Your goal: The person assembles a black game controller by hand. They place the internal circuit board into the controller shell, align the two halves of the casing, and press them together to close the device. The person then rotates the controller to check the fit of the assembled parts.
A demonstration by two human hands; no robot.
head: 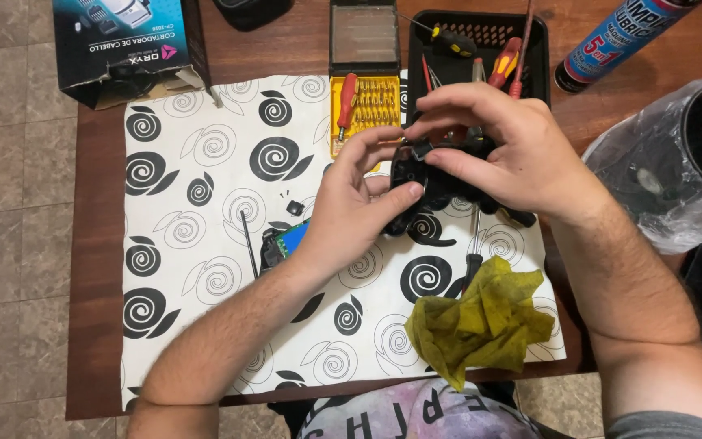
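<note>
Cloth: crumpled yellow cloth (481, 321) lies nearest me on the spiral-patterned paper sheet (205, 244), just right of centre.
Screwdriver: a black-handled one (471, 264) pokes out from behind the cloth, shaft pointing away from me.
Circuit board: a green and blue board (286, 242) sits by my left wrist, a thin black rod (249, 242) beside it.
Left hand: my left hand (351, 207) clamps the black game controller shell (428, 183) from the left, thumb pressed on its face.
Right hand: my right hand (505, 150) grips it from above and the right, fingertips pinching a small part at its top edge.
Controller: held just above the sheet, long axis left to right, grips pointing down toward me.
Beyond: yellow bit set (365, 102), black tool tray (481, 49), spray can (619, 36).
</note>
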